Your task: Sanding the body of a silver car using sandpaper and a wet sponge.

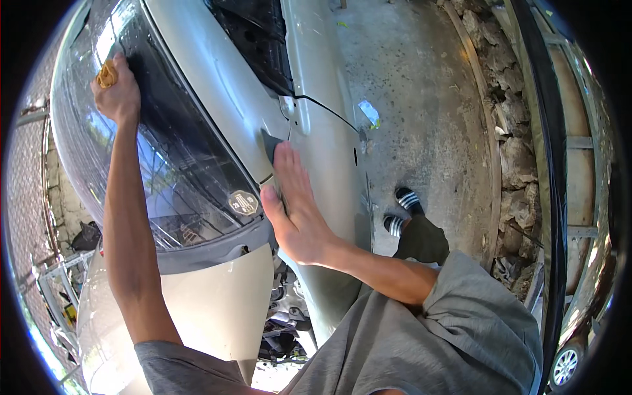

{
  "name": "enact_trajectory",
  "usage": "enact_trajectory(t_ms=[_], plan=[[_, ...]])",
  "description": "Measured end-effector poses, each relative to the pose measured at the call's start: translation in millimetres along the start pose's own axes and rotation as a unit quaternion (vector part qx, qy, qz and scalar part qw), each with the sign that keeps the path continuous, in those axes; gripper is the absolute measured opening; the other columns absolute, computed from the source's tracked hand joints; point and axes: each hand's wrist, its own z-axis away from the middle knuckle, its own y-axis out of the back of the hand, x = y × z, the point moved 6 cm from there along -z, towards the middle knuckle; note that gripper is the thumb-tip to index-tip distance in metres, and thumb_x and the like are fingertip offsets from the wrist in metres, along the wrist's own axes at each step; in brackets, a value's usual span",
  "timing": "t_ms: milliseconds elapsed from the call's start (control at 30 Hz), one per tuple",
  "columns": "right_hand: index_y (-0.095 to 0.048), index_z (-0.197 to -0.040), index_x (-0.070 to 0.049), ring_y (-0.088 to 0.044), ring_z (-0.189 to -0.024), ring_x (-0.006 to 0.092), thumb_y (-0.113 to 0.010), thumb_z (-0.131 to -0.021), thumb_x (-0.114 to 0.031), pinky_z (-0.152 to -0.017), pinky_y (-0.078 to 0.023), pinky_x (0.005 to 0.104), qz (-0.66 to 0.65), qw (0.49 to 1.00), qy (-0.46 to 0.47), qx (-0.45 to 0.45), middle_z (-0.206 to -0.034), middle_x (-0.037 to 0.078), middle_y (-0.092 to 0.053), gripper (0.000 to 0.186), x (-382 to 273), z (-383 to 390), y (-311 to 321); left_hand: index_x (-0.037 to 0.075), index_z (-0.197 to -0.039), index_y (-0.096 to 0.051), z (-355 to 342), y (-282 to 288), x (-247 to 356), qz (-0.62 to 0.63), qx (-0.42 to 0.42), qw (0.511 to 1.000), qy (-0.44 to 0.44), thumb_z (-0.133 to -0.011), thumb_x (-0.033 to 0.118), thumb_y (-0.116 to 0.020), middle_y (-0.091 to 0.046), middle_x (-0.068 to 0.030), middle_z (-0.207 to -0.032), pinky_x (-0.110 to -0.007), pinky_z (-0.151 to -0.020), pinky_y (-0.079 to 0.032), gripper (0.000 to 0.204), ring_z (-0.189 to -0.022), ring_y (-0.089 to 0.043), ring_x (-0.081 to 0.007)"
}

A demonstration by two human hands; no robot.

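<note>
My left hand is closed around a crumpled yellow-brown piece, over the windshield of a pale silver car. Whether that piece is cloth or sponge I cannot tell. My right hand lies on the bodywork beside the windshield's lower corner, its fingers stretched out and thumb apart. From beneath its fingertips juts a dark grey, thin, pointed piece; the palm and fingers hide the rest. Close to my right thumb, a pale hexagonal sticker is stuck to the glass.
The cream hood lies below the windshield, with a gap beside it showing engine parts. To the right run a concrete floor and a rough stone border. A metal frame stands at left.
</note>
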Motion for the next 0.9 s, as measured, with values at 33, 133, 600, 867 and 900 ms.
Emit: enact_trajectory(t_ms=[33,133,600,867,900], plan=[[-0.004,-0.153,0.009,0.0,-0.15,0.0447,-0.029,-0.104,-0.045,-0.121,-0.002,0.0494,0.014,1.0,-0.004,-0.009,-0.16,0.031,-0.005,0.077,1.8,-5.3,0.2,-0.005,-0.105,-0.064,-3.1,-1.0,-1.6,-0.011,0.006,1.0,-0.002,-0.078,0.063,-0.069,-0.069,-0.0268,-0.104,-0.045,-0.094,-0.047,0.073,-0.104,-0.065,-0.0403],[-0.003,-0.153,0.009,0.001,-0.15,0.044,-0.026,-0.104,-0.048,-0.121,-0.003,0.0496,0.02,0.999,-0.031,0.001,-0.161,0.03,-0.002,0.079,7.0,-16.0,7.4,-0.005,-0.104,-0.064,5.1,2.1,-5.1,-0.022,0.003,1.0,-0.011,-0.078,0.062,-0.069,-0.068,-0.0265,-0.103,-0.045,-0.094,-0.047,0.072,-0.103,-0.065,-0.0399],[-0.01,-0.159,-0.008,-0.004,-0.152,0.0348,-0.027,-0.104,-0.05,-0.122,-0.005,0.0498,0.112,0.954,0.241,-0.141,-0.165,0.015,-0.007,0.071,63.2,-35.2,31.5,-0.002,-0.099,-0.064,9.1,9.6,6.3,0.0,0.005,1.0,-0.009,-0.083,0.055,-0.071,-0.07,-0.0194,-0.09,-0.043,-0.084,-0.05,0.059,-0.088,-0.068,-0.0328],[-0.015,-0.158,-0.007,-0.008,-0.152,0.0357,-0.036,-0.103,-0.038,-0.122,-0.008,0.0521,0.124,0.94,0.293,-0.126,-0.165,0.016,-0.01,0.067,58.6,-48.7,29.7,0.0,-0.092,-0.065,10.6,10.8,7.0,0.041,0.026,0.998,-0.037,-0.084,0.046,-0.074,-0.067,-0.0137,-0.083,-0.038,-0.077,-0.05,0.048,-0.08,-0.065,-0.0251],[-0.015,-0.158,-0.007,-0.008,-0.152,0.0362,-0.036,-0.103,-0.039,-0.122,-0.008,0.0521,0.118,0.936,0.312,-0.11,-0.165,0.016,-0.01,0.067,56.1,-52.1,29.5,0.0,-0.092,-0.065,9.9,11.0,9.5,0.033,0.018,0.999,-0.031,-0.084,0.044,-0.075,-0.067,-0.0142,-0.083,-0.039,-0.077,-0.05,0.046,-0.08,-0.065,-0.0266]])
